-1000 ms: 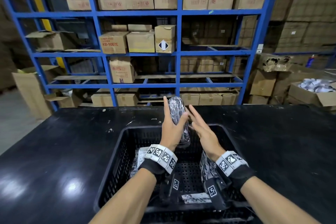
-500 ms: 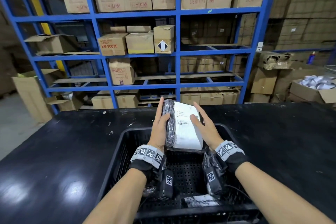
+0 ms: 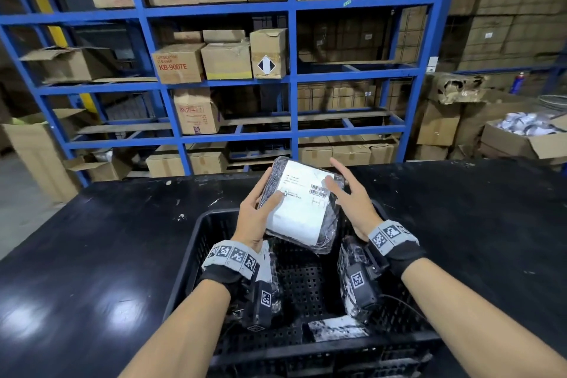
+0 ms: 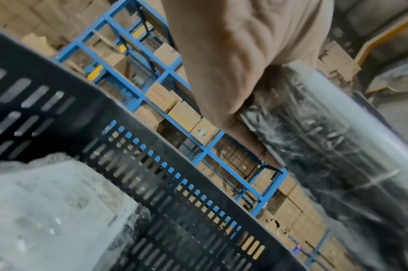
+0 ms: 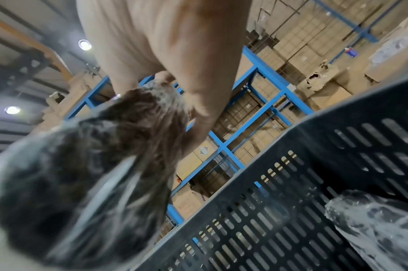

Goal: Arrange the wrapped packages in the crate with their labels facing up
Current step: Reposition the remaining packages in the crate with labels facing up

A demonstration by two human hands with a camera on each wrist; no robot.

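A wrapped package [image 3: 302, 212], dark under clear film, hangs over the far half of the black crate [image 3: 196, 242] with its white label facing up. My left hand [image 3: 260, 202] grips its left edge, thumb on the label and fingers underneath. My right hand [image 3: 340, 187] rests against the right edge with straight fingers, its thumb lying on the barcode. The left wrist view shows the package [image 4: 326, 146] along my fingers [image 4: 256, 146]. In the right wrist view it [image 5: 93, 174] fills the lower left, blurred.
More wrapped packages lie in the crate at the left [image 3: 270, 258], the right [image 3: 346, 258] and the front [image 3: 334, 327], partly hidden by my wrists. The crate sits on a black table [image 3: 92, 255]. Blue shelving [image 3: 293, 70] with cartons stands behind.
The package stood on edge between my palms a second ago. It has turned so its label faces up and has tilted flatter, with both thumbs now on top.
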